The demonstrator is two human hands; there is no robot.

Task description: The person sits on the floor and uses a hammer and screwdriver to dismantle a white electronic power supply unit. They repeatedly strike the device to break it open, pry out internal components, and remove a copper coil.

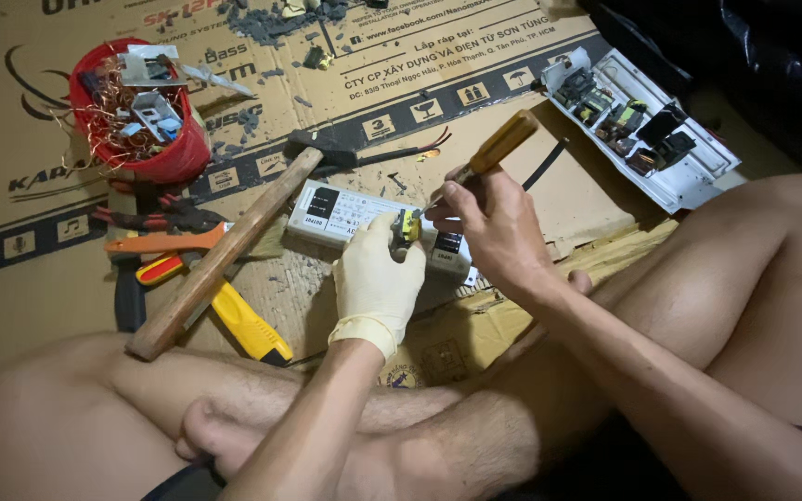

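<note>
My left hand (375,278), in a cream rubber glove, pinches a small yellow and black component (407,225) on top of a white rectangular electronic box (341,216) that lies on flattened cardboard. My right hand (496,229), bare, grips a screwdriver with an amber handle (503,142); its shaft angles down toward the component and the tip is hidden between my fingers. Both hands meet over the right end of the box.
A wooden-handled hammer (225,252) lies left of the box, over yellow-handled and orange-handled tools (251,323). A red bowl (141,111) holds copper wire and metal scraps. An opened white casing (642,125) with circuit parts sits at the right. My crossed legs fill the foreground.
</note>
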